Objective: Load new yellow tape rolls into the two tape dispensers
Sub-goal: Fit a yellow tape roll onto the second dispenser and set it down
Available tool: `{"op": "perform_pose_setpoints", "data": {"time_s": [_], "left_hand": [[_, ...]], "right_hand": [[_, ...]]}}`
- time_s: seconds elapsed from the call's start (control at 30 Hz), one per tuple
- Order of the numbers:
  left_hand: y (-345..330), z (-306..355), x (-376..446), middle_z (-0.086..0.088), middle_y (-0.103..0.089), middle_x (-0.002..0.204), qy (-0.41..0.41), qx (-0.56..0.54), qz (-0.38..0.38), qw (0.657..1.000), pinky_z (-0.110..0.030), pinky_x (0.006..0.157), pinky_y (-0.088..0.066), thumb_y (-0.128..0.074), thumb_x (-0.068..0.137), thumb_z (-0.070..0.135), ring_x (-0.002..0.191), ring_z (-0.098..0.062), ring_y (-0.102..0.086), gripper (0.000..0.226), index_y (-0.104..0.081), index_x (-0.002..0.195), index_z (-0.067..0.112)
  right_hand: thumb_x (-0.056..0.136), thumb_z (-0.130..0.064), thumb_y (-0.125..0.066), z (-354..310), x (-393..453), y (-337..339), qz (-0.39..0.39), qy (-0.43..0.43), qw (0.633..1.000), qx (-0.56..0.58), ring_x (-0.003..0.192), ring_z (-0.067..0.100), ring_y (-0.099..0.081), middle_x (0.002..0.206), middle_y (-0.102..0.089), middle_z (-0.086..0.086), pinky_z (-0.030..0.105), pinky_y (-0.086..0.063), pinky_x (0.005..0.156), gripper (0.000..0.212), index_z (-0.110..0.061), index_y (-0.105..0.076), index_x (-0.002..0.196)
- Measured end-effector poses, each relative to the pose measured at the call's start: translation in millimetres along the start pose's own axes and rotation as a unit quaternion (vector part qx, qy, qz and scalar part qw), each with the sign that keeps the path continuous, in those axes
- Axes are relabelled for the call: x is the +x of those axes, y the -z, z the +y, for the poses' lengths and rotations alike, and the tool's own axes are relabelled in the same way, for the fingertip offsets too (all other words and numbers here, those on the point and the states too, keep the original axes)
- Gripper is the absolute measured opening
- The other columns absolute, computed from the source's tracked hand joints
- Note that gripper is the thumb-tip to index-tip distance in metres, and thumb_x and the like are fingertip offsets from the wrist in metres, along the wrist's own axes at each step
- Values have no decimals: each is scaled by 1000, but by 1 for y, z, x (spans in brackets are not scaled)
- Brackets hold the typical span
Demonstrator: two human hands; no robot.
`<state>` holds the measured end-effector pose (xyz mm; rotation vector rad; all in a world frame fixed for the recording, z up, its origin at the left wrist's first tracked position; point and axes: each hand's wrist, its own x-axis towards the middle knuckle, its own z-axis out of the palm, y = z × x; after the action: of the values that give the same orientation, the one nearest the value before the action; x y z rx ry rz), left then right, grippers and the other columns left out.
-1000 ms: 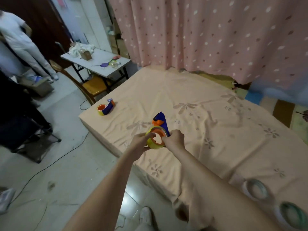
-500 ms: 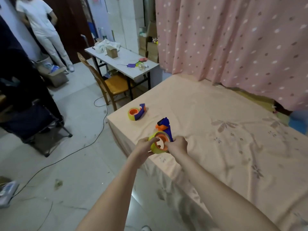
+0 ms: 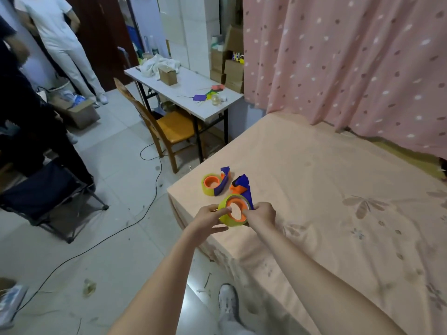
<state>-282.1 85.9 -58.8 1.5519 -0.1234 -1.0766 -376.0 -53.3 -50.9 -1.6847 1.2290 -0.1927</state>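
I hold a blue and orange tape dispenser (image 3: 243, 189) with a yellow tape roll (image 3: 226, 217) on its orange hub, above the near corner of the bed (image 3: 314, 189). My left hand (image 3: 209, 220) grips the left side of the roll. My right hand (image 3: 262, 213) grips the right side, at the dispenser's body. A second blue and orange dispenser (image 3: 216, 183), with a yellow roll in it, lies on the bed just beyond and to the left, close to the corner edge.
A wooden chair (image 3: 167, 131) and a white table (image 3: 186, 90) stand left of the bed. A black cable (image 3: 145, 209) crosses the tiled floor. Two people stand at the far left by a black folding chair (image 3: 46, 197). A pink curtain (image 3: 350, 64) hangs behind the bed.
My view has swung left, so the bed corner and the second dispenser sit nearer the middle. Both hands have carried the held dispenser closer to the second one.
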Motion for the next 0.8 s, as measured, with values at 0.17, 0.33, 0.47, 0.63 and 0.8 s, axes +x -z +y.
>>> {"op": "perform_pose_setpoints", "data": {"time_s": [0.17, 0.33, 0.47, 0.63, 0.8], "left_hand": [[32, 45, 61, -9, -76, 113, 25, 47, -32, 998, -41, 89, -61, -81, 81, 34, 104, -24, -73, 45, -70, 119, 13], [50, 92, 119, -13, -73, 113, 34, 94, -64, 993, -40, 93, -59, -79, 83, 31, 103, -25, -72, 45, -69, 120, 8], [67, 118, 148, -15, -76, 104, 47, 118, -113, 986, -35, 83, -61, -84, 75, 31, 94, -27, -73, 35, -76, 105, 14], [91, 136, 191, -9, -77, 104, 95, 159, -192, 964, -32, 78, -61, -89, 70, 34, 91, -21, -75, 52, -70, 115, 14], [107, 142, 233, -9, -72, 97, 133, 214, -253, 934, -34, 81, -60, -83, 77, 25, 80, -19, -70, 50, -67, 122, 9]], "right_hand": [[66, -12, -76, -36, 63, -17, -2, -1, 1000, 12, 72, 29, -72, 69, -69, 6, 45, -63, 67, 12, -6, -67, 72], [67, -12, -73, -73, 109, -30, 5, -10, 1000, 9, 60, 26, -62, 58, -58, 0, 42, -63, 66, 16, -12, -58, 63], [68, -13, -73, -91, 134, -42, 21, -23, 999, 15, 59, 24, -58, 61, -57, 0, 37, -59, 64, 17, -12, -56, 64], [66, -11, -72, -105, 158, -56, 38, -42, 998, 5, 53, 18, -49, 58, -54, -1, 22, -38, 47, 17, -13, -56, 63], [63, -5, -71, -102, 164, -73, 87, -93, 992, 7, 51, 19, -46, 54, -49, -2, 21, -34, 45, 27, -16, -48, 53]]}}
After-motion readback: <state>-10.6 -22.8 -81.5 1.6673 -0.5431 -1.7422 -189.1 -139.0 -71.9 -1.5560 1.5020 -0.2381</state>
